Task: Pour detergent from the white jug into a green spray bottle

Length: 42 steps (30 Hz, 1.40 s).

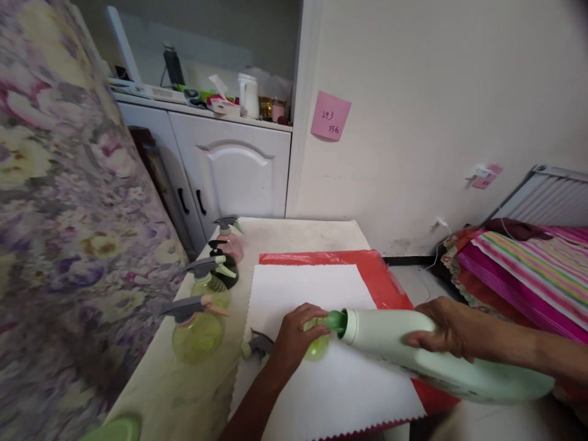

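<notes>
My right hand (452,331) grips a large pale green detergent bottle (390,334) tipped on its side, its green spout pointing left. The spout sits at the mouth of a small yellow-green clear bottle (316,348), which my left hand (303,331) holds around its upper part. Whether liquid is flowing cannot be made out. The small bottle stands on a white scallop-edged sheet (367,392). A grey spray head (260,344) lies on the sheet, left of my left hand and partly behind its wrist.
Along the table's left side stand several spray bottles, including a yellow one (197,337), a black one (229,269) and a pink one (232,242). A green cap (117,429) lies near the front left. Red plastic (390,288) shows under the sheet. A floral curtain (68,214) hangs left; a bed (528,263) stands right.
</notes>
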Available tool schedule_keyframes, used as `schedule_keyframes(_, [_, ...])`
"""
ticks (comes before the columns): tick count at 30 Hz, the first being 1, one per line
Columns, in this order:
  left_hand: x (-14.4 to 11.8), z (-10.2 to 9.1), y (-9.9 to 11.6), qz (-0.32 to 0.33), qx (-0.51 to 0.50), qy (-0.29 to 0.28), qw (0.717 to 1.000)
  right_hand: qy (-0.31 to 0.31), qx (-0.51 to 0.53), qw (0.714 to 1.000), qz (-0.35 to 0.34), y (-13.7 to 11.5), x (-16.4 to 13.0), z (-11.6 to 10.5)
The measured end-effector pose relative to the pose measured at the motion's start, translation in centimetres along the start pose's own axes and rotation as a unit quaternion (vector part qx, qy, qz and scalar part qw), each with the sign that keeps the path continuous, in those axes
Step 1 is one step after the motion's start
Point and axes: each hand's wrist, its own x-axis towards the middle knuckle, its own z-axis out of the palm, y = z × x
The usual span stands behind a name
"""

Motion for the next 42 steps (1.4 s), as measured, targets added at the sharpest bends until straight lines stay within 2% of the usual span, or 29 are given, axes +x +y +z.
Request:
schedule_keyframes(10, [-0.1,0.0,0.4,0.005,0.014,-0.003,1.000,0.003,-0.018,1.000,0.016,-1.0,-0.6,-0.4])
schedule_keyframes(21, [-0.2,0.0,0.0,0.011,0.002,-0.006,1.000,0.003,-0.061,0.998,0.020,-2.6,-1.0,-1.0])
schedule_keyframes(42, [-0.1,0.1,0.3,0.006,-0.011,-0.007,1.000,0.015,-0.077,0.997,0.020,-2.4,-0.9,-1.0])
